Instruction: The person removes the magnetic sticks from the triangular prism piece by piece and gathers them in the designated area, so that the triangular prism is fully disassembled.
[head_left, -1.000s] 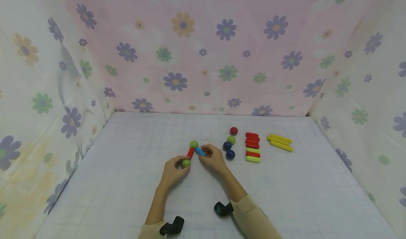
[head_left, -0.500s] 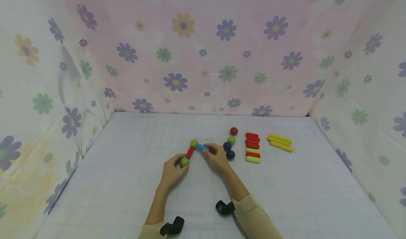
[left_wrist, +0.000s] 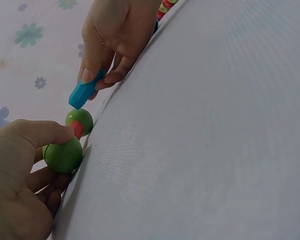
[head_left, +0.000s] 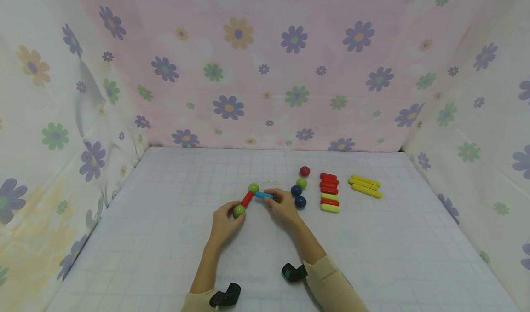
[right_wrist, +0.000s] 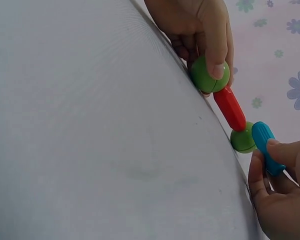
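Note:
My left hand (head_left: 225, 223) grips a green ball (head_left: 239, 211) between thumb and fingers. From that ball a red stick (right_wrist: 230, 108) runs to a second green ball (head_left: 254, 187), farther from me. With thumb and fingers, my right hand (head_left: 285, 207) pinches a blue stick (head_left: 263, 195). One end of the blue stick is at the far green ball; in the right wrist view it overlaps that ball's edge, and I cannot tell whether they touch. In the left wrist view the blue stick (left_wrist: 83, 93) points down toward the ball, tilted.
Right of my right hand lie dark blue balls (head_left: 300, 202), a green ball (head_left: 301, 183) and a red ball (head_left: 304, 170). Beyond them are a column of red and yellow-green short sticks (head_left: 329, 190) and several longer yellow sticks (head_left: 366, 186). Flowered cloth (head_left: 265, 82) walls the table's back and sides.
The blue stick has swung from slanting toward me to lying nearly sideways, its right end raised in the view. My left hand and its green ball have shifted slightly left and away from me.

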Available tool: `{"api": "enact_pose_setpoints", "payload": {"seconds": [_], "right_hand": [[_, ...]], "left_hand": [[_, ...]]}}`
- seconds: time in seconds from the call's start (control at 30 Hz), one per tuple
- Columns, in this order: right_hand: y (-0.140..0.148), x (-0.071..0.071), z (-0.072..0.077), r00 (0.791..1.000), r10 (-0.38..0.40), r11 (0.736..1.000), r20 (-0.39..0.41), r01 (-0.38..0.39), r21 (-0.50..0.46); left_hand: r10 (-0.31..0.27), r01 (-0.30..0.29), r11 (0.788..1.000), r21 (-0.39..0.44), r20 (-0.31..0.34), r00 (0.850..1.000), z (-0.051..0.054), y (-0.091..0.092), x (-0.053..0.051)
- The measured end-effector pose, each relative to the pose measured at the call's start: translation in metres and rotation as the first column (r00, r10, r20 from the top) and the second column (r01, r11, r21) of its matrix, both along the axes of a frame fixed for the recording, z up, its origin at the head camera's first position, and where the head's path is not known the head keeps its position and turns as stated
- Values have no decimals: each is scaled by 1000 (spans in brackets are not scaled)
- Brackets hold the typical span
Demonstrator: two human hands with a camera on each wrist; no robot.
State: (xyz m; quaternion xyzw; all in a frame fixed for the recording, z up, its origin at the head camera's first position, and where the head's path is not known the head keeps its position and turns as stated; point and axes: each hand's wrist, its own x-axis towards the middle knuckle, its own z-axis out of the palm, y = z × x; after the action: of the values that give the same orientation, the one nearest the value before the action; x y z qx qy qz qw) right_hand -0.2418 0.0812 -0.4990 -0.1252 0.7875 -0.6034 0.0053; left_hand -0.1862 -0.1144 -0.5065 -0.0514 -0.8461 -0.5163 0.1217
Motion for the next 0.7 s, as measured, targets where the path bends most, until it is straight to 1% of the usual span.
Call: {"api": "enact_pose_setpoints", "payload": {"seconds": [0.13, 0.2, 0.27, 0.43, 0.5, 0.6, 0.7], "right_hand": [[4, 2, 1, 1000, 13, 999, 8, -13, -36], [7, 5, 4, 1000, 23, 998, 8, -23, -52], [10, 10, 12, 999, 42, 997, 11, -42, -57], [20, 26, 41, 995, 101, 994, 14, -100, -54], [26, 30, 48, 994, 106, 993, 5, -106, -50], [38, 31, 51, 995, 95, 995, -25, -96, -39], [52, 27, 40, 997, 79, 995, -24, -80, -54]], "left_hand": [[-5, 5, 1000, 6, -6, 1000, -1, 0, 0], [-5, 5, 1000, 2, -7, 1000, -1, 0, 0], [-4, 4, 1000, -2, -5, 1000, -2, 0, 0], [2, -2, 1000, -1, 6, 1000, -1, -1, 0], [1, -1, 1000, 5, 8, 1000, 0, -1, 1], [-3, 3, 1000, 11, 8, 1000, 0, -1, 1], [-1, 1, 1000, 16, 9, 1000, 0, -1, 1]]}}
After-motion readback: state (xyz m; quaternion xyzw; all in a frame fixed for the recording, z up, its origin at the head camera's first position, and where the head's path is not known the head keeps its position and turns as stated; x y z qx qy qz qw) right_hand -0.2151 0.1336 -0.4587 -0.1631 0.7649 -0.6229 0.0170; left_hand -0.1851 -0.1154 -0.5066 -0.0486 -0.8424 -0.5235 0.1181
